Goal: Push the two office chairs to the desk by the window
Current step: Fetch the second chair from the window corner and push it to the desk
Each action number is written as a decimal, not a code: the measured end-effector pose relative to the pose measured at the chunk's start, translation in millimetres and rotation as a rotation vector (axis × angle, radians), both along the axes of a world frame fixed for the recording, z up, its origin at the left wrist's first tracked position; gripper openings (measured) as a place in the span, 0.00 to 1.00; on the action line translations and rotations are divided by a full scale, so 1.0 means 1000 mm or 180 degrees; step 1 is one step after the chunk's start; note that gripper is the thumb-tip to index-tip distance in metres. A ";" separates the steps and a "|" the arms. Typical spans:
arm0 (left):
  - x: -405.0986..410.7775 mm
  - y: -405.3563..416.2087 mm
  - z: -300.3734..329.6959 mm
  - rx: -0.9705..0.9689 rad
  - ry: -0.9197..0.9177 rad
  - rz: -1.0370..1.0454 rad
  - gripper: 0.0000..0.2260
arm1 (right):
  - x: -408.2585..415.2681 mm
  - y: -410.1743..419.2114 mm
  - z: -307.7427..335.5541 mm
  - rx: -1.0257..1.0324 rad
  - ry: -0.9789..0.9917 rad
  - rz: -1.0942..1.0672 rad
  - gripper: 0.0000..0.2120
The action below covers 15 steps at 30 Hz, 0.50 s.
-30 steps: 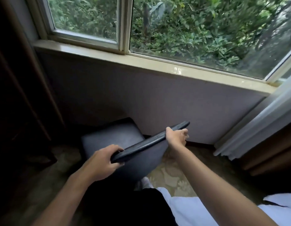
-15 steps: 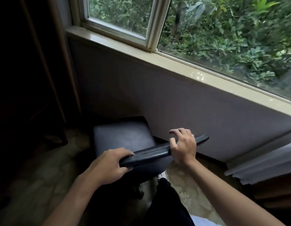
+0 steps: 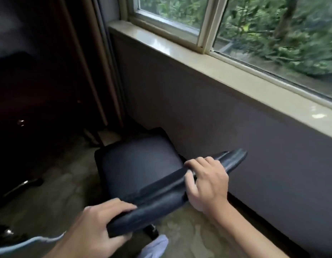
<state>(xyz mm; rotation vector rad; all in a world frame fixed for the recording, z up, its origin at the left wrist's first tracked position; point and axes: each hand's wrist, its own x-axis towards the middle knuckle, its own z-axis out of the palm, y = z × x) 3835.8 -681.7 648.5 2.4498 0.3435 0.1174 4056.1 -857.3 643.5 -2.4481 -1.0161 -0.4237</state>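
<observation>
A dark office chair [image 3: 139, 164] stands just below me, its seat facing left and away, close to the wall under the window. The top edge of its backrest [image 3: 161, 194] runs from lower left to upper right. My left hand [image 3: 98, 228] is closed around the lower left end of that edge. My right hand [image 3: 206, 181] grips the edge nearer its upper right end, fingers curled over the top. No desk can be made out for certain; a dark piece of furniture [image 3: 40, 90] fills the left side. No second chair is in view.
The window sill [image 3: 198, 58] and grey wall [image 3: 235, 142] run along the right. A curtain [image 3: 105, 62] hangs at the window's left end. Shiny chair-base legs [image 3: 22, 185] show at the left on the patterned floor [image 3: 49, 198]. My white shoe [image 3: 155, 246] is below the chair.
The view has swung left and the chair has turned and moved left along the wall toward the dark furniture. Both hands have stayed on the backrest; the right hand re-gripped its edge.
</observation>
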 end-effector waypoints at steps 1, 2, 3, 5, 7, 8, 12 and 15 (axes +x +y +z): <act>0.009 -0.015 0.000 0.0000 -0.0048 0.0163 0.21 | 0.018 -0.002 0.001 -0.0122 0.0067 0.0095 0.10; 0.015 -0.028 0.002 -0.0055 0.0015 0.0237 0.20 | 0.030 -0.003 0.001 -0.0284 0.0058 0.0163 0.10; 0.021 -0.043 0.003 -0.0046 0.0066 0.0290 0.19 | 0.039 -0.008 0.003 -0.0427 0.0104 0.0260 0.11; 0.034 -0.073 0.008 -0.0045 0.0122 0.0549 0.19 | 0.056 -0.022 0.004 -0.0629 0.0113 0.0509 0.13; 0.048 -0.096 0.009 -0.0108 0.0187 0.0750 0.19 | 0.081 -0.027 0.007 -0.0722 0.0163 0.0678 0.14; 0.055 -0.103 0.009 -0.0135 0.0209 0.0823 0.19 | 0.091 -0.026 0.007 -0.0754 0.0132 0.0723 0.14; 0.076 -0.125 0.007 -0.0109 0.0180 0.1155 0.18 | 0.120 -0.024 0.007 -0.0922 -0.0005 0.1002 0.16; 0.089 -0.138 0.007 -0.0129 0.0159 0.1298 0.18 | 0.136 -0.025 0.008 -0.1011 -0.0006 0.1183 0.17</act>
